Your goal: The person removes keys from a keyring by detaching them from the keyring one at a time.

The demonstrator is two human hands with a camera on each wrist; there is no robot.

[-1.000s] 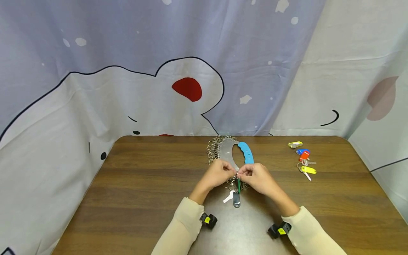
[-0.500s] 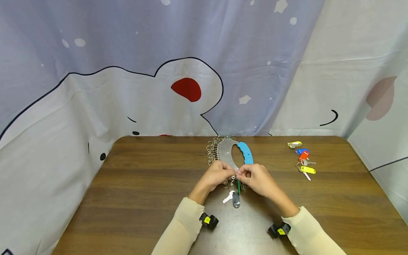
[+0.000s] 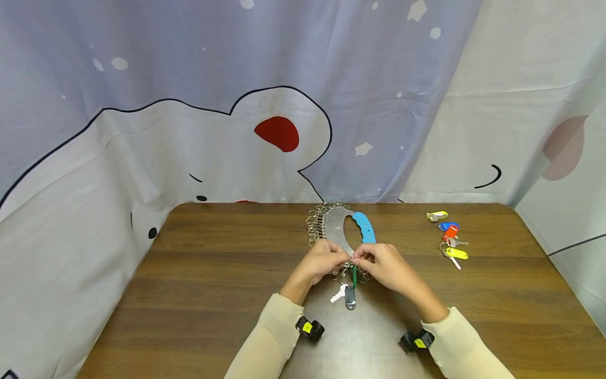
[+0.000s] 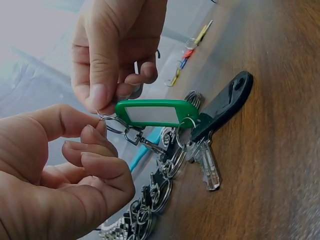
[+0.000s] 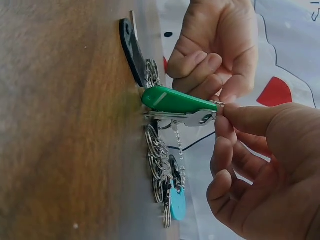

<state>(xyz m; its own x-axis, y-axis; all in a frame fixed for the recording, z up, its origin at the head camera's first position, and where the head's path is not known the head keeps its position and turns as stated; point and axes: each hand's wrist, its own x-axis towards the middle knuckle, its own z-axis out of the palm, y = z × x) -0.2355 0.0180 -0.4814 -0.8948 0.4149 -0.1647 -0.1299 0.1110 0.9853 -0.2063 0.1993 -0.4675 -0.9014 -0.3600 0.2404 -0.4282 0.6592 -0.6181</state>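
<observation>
Grip: left hand (image 3: 323, 259) and right hand (image 3: 382, 265) both pinching green tag's (image 4: 155, 113) ring (image 4: 114, 121) | Place: rack's (image 3: 335, 225) near end | Done, apparently: black tag (image 3: 350, 299) hung | Left, seemingly: securing green; four loose tags (image 3: 451, 232), desk's (image 3: 213, 263) right

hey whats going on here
A person's left hand and right hand pinch at a small metal ring by the end of a green tag. Just beyond lies a curved metal holder with a blue handle. A black tag is nearer the person; other tagged keys lie off to the right.
</observation>
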